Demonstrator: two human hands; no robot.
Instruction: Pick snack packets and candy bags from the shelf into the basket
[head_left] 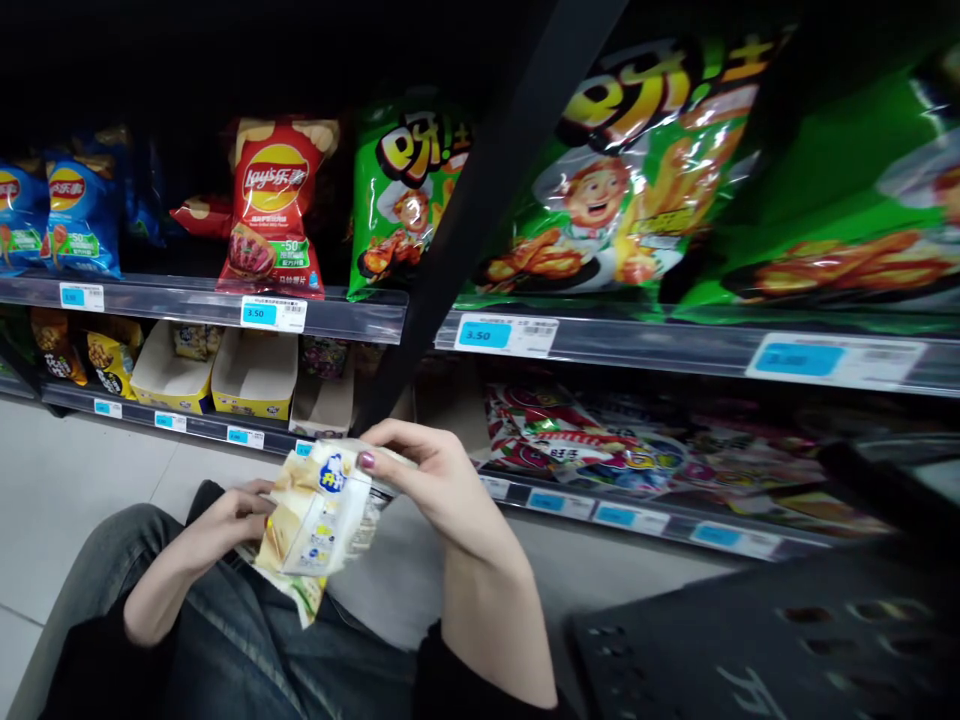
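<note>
A white and pale-yellow snack packet [319,520] with a blue logo is held over my lap, tilted, in front of the lowest shelf. My right hand [424,470] pinches its upper right corner between thumb and fingers. At the packet's left edge, my left hand [229,525] has its fingers curled around the side, with the fingertips partly hidden behind it. Another packet may lie behind the first, but I cannot tell. Just beyond the hands stand open cardboard display boxes [253,372] on the bottom shelf; one holds small packets [196,340].
Above, a shelf carries a red chip bag [276,205], blue chip bags [81,215] and large green snack bags [592,190]. A dark post [480,180] divides the shelving. Colourful candy bags [555,430] lie lower right. A dark basket [720,630] stands at my right.
</note>
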